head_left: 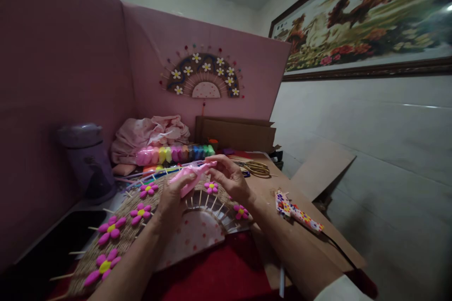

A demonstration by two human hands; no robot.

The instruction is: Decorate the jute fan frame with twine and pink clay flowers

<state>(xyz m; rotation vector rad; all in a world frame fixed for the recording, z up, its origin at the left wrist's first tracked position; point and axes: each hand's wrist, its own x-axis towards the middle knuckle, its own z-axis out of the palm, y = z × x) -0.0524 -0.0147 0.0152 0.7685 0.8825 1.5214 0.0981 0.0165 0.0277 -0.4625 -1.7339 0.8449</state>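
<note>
My left hand is closed around a small pink packet of modelling clay. The fingertips of my right hand pinch the drawn-out pink end at the packet's right side; I cannot tell whether that end is clay or plastic. Under both hands lies a large fan-shaped craft of coiled twine and thin sticks. Pink clay flowers with yellow centres, such as one flower at the left, sit along its band. Its inner half-round is pale with pink dots.
A row of coloured clay packs lies behind the fan, by a pink cloth. At the left stands a purple tumbler. Gold-handled scissors and a flower-patterned glue gun with a cord are at the right. A finished-looking fan hangs behind.
</note>
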